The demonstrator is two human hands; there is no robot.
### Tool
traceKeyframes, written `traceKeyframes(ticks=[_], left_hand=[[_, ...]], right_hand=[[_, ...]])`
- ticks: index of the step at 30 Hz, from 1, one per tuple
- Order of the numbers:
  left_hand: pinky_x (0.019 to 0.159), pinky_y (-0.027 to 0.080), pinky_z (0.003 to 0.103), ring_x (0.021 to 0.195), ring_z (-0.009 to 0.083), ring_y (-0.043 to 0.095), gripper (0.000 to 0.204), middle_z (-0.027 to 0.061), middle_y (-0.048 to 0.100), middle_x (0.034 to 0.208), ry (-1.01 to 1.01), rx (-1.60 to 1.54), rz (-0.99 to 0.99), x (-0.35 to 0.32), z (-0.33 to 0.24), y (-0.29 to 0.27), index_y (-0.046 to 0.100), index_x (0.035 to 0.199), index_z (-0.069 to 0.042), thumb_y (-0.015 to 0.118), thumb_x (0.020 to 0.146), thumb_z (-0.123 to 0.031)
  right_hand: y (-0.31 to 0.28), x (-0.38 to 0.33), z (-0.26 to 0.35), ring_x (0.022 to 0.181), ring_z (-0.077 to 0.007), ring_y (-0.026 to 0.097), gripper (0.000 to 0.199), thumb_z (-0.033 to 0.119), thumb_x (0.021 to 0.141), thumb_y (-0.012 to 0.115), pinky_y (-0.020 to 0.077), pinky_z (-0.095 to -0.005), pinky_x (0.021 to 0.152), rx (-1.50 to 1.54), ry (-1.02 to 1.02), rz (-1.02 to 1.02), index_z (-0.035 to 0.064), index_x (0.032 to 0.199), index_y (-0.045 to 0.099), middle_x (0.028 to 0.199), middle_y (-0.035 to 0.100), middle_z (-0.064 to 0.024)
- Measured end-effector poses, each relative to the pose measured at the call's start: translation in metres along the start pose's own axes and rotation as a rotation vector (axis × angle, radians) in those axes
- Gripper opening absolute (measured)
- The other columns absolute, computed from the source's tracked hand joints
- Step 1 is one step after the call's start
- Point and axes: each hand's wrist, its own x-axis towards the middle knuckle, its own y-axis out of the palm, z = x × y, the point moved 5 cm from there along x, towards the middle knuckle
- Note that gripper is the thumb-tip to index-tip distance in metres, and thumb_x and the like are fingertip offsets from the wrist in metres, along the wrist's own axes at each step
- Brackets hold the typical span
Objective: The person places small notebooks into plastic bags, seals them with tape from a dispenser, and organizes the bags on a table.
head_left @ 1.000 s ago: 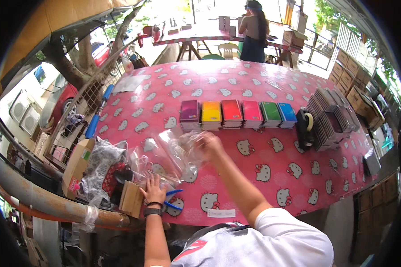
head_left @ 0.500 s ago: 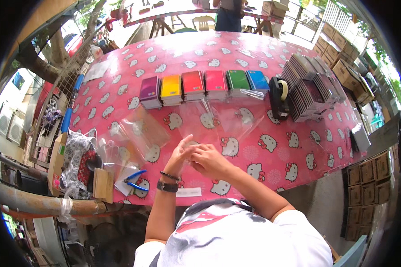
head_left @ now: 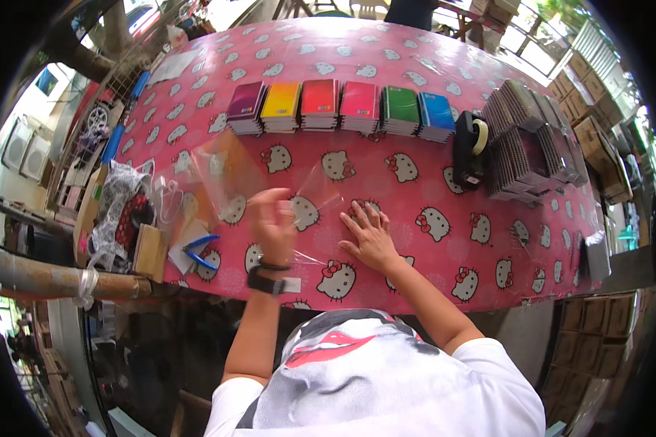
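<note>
My right hand [head_left: 374,238] lies flat on the pink cat-print tablecloth, its fingers spread and nothing in them. To its left, my left hand [head_left: 272,222] is raised a little and smeared by motion; whether its fingers hold anything is unclear. A clear plastic sleeve [head_left: 317,191] shows right beside the left hand, partly hidden by it. Farther left lies a pile of clear plastic sleeves [head_left: 229,171]. Beyond both hands stand several stacks of small notebooks in a row, among them a purple stack [head_left: 246,100], a red stack [head_left: 320,97] and a blue stack [head_left: 436,113].
A black tape dispenser [head_left: 468,149] stands right of the notebooks, beside tall piles of spiral-bound notebooks [head_left: 528,146]. Blue-handled pliers [head_left: 197,251] lie at the near left, by a wooden block [head_left: 149,251] and a patterned cloth [head_left: 124,218]. A white paper strip [head_left: 291,285] is near the table's front edge.
My hands were together over the table and are now apart, the right one laid flat. Clear plastic below the notebooks has shifted toward my left hand. The whole view has tilted down.
</note>
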Motion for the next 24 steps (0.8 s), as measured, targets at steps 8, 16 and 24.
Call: traceKeyframes(ticks=[8, 16, 24], left_hand=[[0.103, 0.011, 0.064, 0.136, 0.0356, 0.014, 0.069, 0.0101, 0.02, 0.148, -0.194, 0.828, 0.534, -0.048, 0.075, 0.007, 0.031, 0.139, -0.012, 0.054, 0.083, -0.045], [0.105, 0.009, 0.062, 0.137, 0.0333, 0.014, 0.06, 0.0092, 0.023, 0.147, 0.142, 0.506, 0.373, -0.037, 0.04, 0.01, 0.041, 0.133, -0.017, 0.061, 0.078, -0.028], [0.106, 0.012, 0.058, 0.134, 0.0298, 0.021, 0.052, 0.0084, 0.027, 0.145, 0.016, 0.594, 0.661, -0.071, 0.058, 0.036, 0.044, 0.132, -0.022, 0.052, 0.084, -0.042]], right_hand=[[-0.007, 0.002, -0.012, 0.135, -0.0317, 0.017, 0.07, 0.057, 0.079, 0.053, 0.0138, -0.0515, 0.106, -0.053, -0.052, -0.063, 0.024, 0.138, 0.033, 0.148, 0.019, -0.0084], [-0.062, 0.084, 0.019, 0.12, -0.0301, 0.038, 0.044, 0.027, 0.071, 0.07, 0.0298, -0.0454, 0.098, 0.097, -0.093, -0.133, 0.0118, 0.109, 0.055, 0.122, 0.048, -0.012], [-0.048, 0.33, 0.144, 0.106, -0.0292, 0.049, 0.038, 0.02, 0.074, 0.061, 0.041, -0.0412, 0.088, 0.002, -0.382, -0.502, 0.0054, 0.108, 0.054, 0.114, 0.052, -0.0132]])
